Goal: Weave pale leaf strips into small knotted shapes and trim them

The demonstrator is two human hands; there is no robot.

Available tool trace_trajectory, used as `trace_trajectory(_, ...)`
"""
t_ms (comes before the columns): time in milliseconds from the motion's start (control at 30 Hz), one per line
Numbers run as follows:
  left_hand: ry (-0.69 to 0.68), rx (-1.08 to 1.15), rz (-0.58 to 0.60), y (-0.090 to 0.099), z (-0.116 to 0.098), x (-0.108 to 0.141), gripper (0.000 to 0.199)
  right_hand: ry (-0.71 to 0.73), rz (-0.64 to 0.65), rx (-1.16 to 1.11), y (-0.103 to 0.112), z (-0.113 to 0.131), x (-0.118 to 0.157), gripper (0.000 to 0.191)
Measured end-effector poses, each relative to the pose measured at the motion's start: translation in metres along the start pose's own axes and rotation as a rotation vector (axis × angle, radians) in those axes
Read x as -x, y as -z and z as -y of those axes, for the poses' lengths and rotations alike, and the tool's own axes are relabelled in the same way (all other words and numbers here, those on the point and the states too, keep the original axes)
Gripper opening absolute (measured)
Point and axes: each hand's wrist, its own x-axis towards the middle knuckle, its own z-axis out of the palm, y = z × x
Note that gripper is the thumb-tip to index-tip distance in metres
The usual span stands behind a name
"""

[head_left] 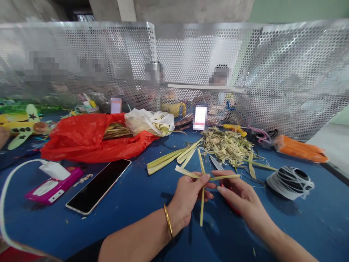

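Observation:
Two pale green leaf strips (pixel 202 211) cross each other at the centre front. My left hand (pixel 191 189) pinches them where they cross, between thumb and fingers; a gold bangle circles that wrist. My right hand (pixel 241 193) has its thumb and fingers around the right-hand end of the sideways strip. Scissors (pixel 216 162) with red handles lie on the blue table (pixel 131 233), partly hidden beneath my right hand. More flat strips (pixel 166 160) rest just beyond my left hand, beside a heap of leaf scraps (pixel 229 145).
At left are a red plastic bag (pixel 79 134), a black phone (pixel 99 187) and a magenta power bank (pixel 51 185) with a white cable. A thread spool (pixel 289 183) and orange packet (pixel 301 148) sit right. A perforated metal screen (pixel 185 54) stands behind, people beyond it.

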Motion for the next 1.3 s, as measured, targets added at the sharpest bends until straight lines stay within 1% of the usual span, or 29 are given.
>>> trace_trajectory(67,0.023,-0.037,0.024,-0.001,0.0,0.001,0.029,-0.111,-0.038,-0.132,-0.001,0.003,0.001,0.033)
trace_trajectory(200,0.076,-0.09,0.239,-0.003,-0.001,0.007,0.029,-0.224,-0.175,-0.307,0.001,0.001,-0.001,0.028)
trace_trajectory(233,0.079,-0.074,0.277,-0.003,-0.002,0.007,0.033,-0.258,-0.183,-0.37,0.003,0.0,-0.001,0.028)
trace_trajectory(300,0.096,-0.009,0.312,-0.001,-0.003,0.006,0.041,-0.304,-0.188,-0.484,0.006,0.0,-0.002,0.026)
trace_trajectory(367,0.162,0.092,0.321,0.002,-0.003,0.002,0.04,-0.313,-0.192,-0.532,0.009,0.001,-0.002,0.026)
trace_trajectory(433,0.272,0.219,0.33,0.007,-0.003,-0.004,0.032,-0.307,-0.176,-0.524,0.01,0.004,-0.002,0.026)
trace_trajectory(467,0.331,0.286,0.331,0.01,-0.002,-0.006,0.032,-0.303,-0.158,-0.513,0.01,0.005,-0.001,0.026)
trace_trajectory(533,0.395,0.354,0.384,0.013,-0.001,-0.008,0.049,-0.297,-0.122,-0.504,0.01,0.006,0.0,0.027)
trace_trajectory(567,0.398,0.347,0.416,0.014,-0.001,-0.008,0.054,-0.292,-0.115,-0.504,0.01,0.005,0.0,0.026)
trace_trajectory(600,0.378,0.312,0.444,0.014,-0.001,-0.007,0.053,-0.284,-0.113,-0.5,0.01,0.005,0.0,0.026)
trace_trajectory(667,0.298,0.185,0.472,0.012,0.0,-0.003,0.042,-0.252,-0.11,-0.456,0.01,0.003,0.0,0.025)
trace_trajectory(733,0.232,0.06,0.459,0.008,0.0,0.001,0.035,-0.201,-0.078,-0.362,0.009,0.001,-0.001,0.025)
trace_trajectory(800,0.212,-0.031,0.418,0.005,0.0,0.003,0.032,-0.156,-0.043,-0.237,0.009,-0.001,-0.002,0.027)
trace_trajectory(867,0.172,-0.08,0.322,0.004,-0.001,0.004,0.032,-0.115,-0.059,-0.096,0.008,-0.002,-0.003,0.029)
trace_trajectory(933,0.079,-0.086,0.181,0.003,-0.003,0.003,0.031,-0.079,-0.077,0.046,0.007,-0.003,-0.004,0.031)
trace_trajectory(967,0.024,-0.082,0.113,0.003,-0.005,0.002,0.031,-0.072,-0.047,0.11,0.006,-0.003,-0.003,0.031)
trace_trajectory(1033,-0.057,-0.079,0.028,0.003,-0.007,0.001,0.03,-0.08,0.102,0.204,0.002,-0.003,-0.002,0.034)
trace_trajectory(1100,-0.071,-0.086,0.025,0.003,-0.008,0.001,0.029,-0.088,0.225,0.252,-0.001,-0.004,0.001,0.038)
trace_trajectory(1133,-0.057,-0.087,0.04,0.003,-0.009,0.0,0.029,-0.082,0.243,0.268,-0.002,-0.005,0.002,0.039)
trace_trajectory(1200,-0.024,-0.072,0.097,0.004,-0.01,-0.001,0.031,-0.067,0.195,0.297,-0.002,-0.006,0.003,0.038)
trace_trajectory(1300,0.005,-0.012,0.225,0.007,-0.015,-0.003,0.034,-0.096,0.134,0.333,0.002,-0.007,0.002,0.037)
